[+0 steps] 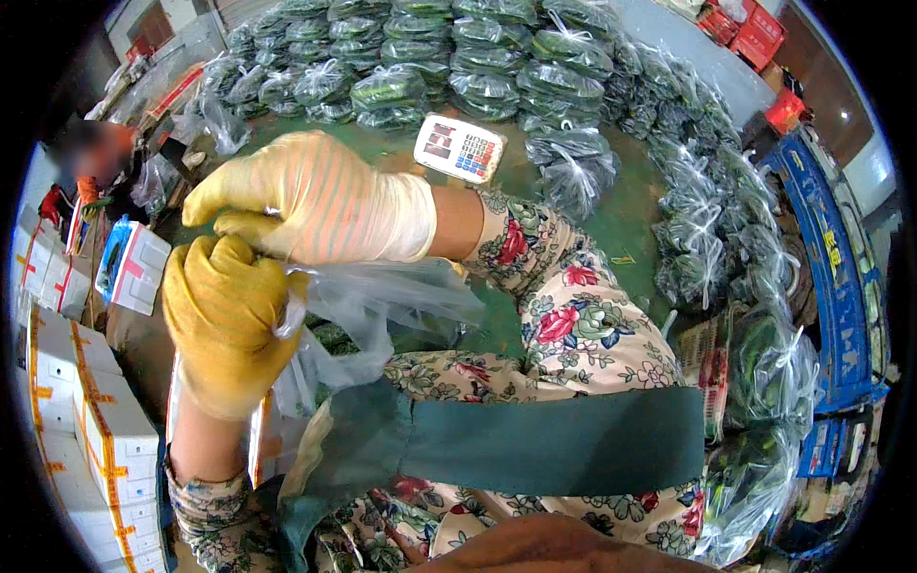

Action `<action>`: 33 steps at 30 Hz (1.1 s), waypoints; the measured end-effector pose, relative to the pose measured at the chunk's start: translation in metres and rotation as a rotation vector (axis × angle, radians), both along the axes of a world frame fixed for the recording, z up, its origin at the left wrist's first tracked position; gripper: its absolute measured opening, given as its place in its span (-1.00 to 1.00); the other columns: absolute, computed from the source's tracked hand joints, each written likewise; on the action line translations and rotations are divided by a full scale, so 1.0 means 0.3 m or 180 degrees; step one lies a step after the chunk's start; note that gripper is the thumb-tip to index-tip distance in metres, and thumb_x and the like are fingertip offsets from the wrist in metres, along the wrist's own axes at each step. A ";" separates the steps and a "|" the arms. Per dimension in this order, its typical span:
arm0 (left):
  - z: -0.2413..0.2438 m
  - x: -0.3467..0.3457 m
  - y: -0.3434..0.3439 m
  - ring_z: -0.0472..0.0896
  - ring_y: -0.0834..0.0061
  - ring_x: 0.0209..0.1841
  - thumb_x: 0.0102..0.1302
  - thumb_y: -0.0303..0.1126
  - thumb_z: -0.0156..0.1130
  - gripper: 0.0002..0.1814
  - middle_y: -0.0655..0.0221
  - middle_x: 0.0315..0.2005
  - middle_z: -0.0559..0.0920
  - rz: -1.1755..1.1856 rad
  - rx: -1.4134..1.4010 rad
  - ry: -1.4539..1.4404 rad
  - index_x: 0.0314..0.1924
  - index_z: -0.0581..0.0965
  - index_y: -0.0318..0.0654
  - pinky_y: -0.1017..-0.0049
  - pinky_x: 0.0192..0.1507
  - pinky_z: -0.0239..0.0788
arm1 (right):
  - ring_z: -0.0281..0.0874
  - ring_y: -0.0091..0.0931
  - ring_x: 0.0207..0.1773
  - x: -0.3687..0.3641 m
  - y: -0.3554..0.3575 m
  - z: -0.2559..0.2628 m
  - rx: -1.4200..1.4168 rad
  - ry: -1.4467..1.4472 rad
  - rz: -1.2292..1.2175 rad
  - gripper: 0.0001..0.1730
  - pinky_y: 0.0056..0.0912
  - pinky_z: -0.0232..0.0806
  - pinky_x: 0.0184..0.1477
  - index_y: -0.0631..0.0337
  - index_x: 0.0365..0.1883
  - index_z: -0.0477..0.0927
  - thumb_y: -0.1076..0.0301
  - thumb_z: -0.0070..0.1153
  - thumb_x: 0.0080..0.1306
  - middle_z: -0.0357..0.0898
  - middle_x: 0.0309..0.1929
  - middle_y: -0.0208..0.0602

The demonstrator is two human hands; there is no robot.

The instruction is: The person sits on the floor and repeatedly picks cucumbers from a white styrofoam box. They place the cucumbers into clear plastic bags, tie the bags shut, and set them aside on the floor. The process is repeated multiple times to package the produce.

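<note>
My left hand (231,322), in a yellow glove, is closed round the twisted neck of a clear plastic bag (358,301). Just above and touching it, my right hand (308,200), in a pale striped glove with yellow fingertips, pinches a bit of the same plastic between thumb and finger. Loose folds of the bag spread out to the right beneath my right wrist. Something dark green shows under the plastic, partly hidden by my hands. A white digital scale display (461,149) with a keypad lies beyond my right wrist.
Stacked clear bags of green vegetables (487,61) line the far side and curve down the right. White foam boxes with orange tape (118,444) stand at left. A co-worker in orange (107,154) is at upper left. A blue metal truck side (824,272) stands far right.
</note>
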State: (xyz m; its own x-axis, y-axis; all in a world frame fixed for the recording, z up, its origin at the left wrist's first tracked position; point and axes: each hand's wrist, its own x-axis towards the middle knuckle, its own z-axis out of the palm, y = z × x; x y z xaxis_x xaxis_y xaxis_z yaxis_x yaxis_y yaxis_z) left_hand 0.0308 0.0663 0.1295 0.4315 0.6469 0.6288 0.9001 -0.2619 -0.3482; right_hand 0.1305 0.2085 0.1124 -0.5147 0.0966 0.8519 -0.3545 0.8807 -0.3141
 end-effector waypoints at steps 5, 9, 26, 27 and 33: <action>-0.074 -0.038 -0.007 0.39 0.12 -0.37 0.11 -0.35 0.33 -0.75 0.26 -0.51 0.39 -0.0424 -0.0561 -0.0304 -0.56 0.41 -0.16 0.23 -0.27 0.23 | 0.66 -0.26 -0.22 0.101 0.059 -0.061 -0.0538 -0.0581 -0.0408 -0.77 -0.26 0.48 -0.19 0.02 -0.15 0.64 0.23 0.09 0.25 0.68 -0.26 -0.25; -0.395 -0.229 -0.210 0.28 0.63 -0.55 0.30 -0.36 0.33 -0.59 0.48 -0.65 0.30 0.0167 -0.1443 -0.2570 -0.58 0.30 -0.20 0.49 -0.50 0.08 | 0.67 -0.26 -0.23 0.102 0.258 -0.425 -0.0916 -0.1016 -0.0929 -0.76 -0.27 0.48 -0.17 0.02 -0.14 0.65 0.26 0.07 0.25 0.69 -0.24 -0.23; -0.417 -0.150 0.025 0.48 0.41 0.09 0.29 -0.16 0.27 -0.42 0.30 -0.03 0.53 -0.0864 -0.2282 -0.3077 0.23 0.40 -0.29 0.43 0.13 0.31 | 0.59 -0.44 -0.27 0.151 -0.123 -0.118 -0.1029 -0.0776 0.0808 -0.60 -0.37 0.41 -0.21 0.12 -0.01 0.61 0.27 0.31 0.16 0.61 -0.33 -0.30; -0.437 -0.192 0.023 0.50 0.45 0.04 0.26 -0.23 0.30 -0.43 0.32 -0.09 0.55 -0.0862 -0.1807 -0.1679 0.22 0.42 -0.30 0.46 0.08 0.33 | 0.61 -0.33 -0.24 0.104 -0.146 -0.132 -0.0513 -0.0551 0.1069 -0.58 -0.29 0.42 -0.20 0.12 -0.01 0.60 0.23 0.30 0.16 0.61 -0.31 -0.24; -0.378 -0.088 0.013 0.51 0.56 -0.37 0.39 -0.12 0.15 -0.59 0.39 -0.34 0.60 -0.0779 -0.2815 -0.5184 0.06 0.52 -0.28 0.58 -0.33 0.29 | 0.53 -0.10 -0.17 0.069 -0.061 -0.291 -0.0323 -0.0586 -0.0103 -0.21 -0.11 0.37 -0.15 0.25 0.13 0.45 -0.12 0.31 0.08 0.55 -0.30 -0.10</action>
